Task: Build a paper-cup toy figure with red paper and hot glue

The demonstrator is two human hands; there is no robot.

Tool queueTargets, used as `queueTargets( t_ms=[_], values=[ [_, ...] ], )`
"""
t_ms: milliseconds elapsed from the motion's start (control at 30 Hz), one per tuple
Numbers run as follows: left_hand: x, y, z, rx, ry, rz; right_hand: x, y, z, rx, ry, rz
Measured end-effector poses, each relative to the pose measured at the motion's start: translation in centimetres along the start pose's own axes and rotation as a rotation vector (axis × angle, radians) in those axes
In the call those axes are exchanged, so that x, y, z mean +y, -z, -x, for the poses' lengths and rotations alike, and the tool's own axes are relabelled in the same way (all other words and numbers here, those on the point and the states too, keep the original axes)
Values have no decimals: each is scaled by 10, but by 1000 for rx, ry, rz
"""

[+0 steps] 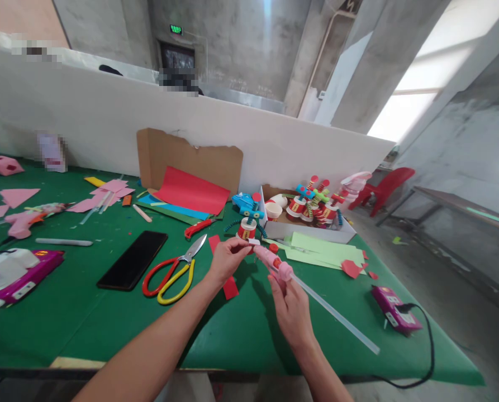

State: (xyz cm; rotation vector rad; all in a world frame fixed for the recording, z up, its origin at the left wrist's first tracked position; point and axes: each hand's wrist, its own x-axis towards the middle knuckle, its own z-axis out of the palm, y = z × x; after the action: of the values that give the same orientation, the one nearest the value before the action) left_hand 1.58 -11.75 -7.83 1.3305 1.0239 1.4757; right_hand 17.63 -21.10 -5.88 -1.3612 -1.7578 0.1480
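Observation:
My left hand (pixel 226 259) pinches the base of a small paper-cup figure (pixel 247 229), white with a red band and coiled pipe-cleaner arms, held just above the green table (pixel 107 318). My right hand (pixel 291 304) grips a pink hot glue gun (pixel 274 262), a long clear glue stick (pixel 337 315) trailing out of its back toward the right. The gun's nozzle points at the bottom of the cup figure, close to my left fingers. A strip of red paper (pixel 228 282) lies on the table under my hands.
Red-and-yellow scissors (pixel 174 273) and a black phone (pixel 134 259) lie left of my hands. A box (pixel 316 229) holds several finished cup figures. Also here: green paper sheets (pixel 320 251), coloured paper against cardboard (pixel 186 162), a second glue gun (pixel 23 220), a pink power bank (pixel 395 310) with cable, and a white partition behind.

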Motion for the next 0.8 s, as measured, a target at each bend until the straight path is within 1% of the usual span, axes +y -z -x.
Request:
queueTargets(
  t_ms=[267, 433, 800],
  values=[
    [-1, 0, 0, -4, 21, 42, 2, 1, 1, -7, -3, 19],
    [-1, -1, 0, 5, 21, 23, 2, 2, 1, -18, 0, 26],
    [0, 0, 1, 4, 11, -5, -1, 5, 0, 13, 21, 39]
  ],
)
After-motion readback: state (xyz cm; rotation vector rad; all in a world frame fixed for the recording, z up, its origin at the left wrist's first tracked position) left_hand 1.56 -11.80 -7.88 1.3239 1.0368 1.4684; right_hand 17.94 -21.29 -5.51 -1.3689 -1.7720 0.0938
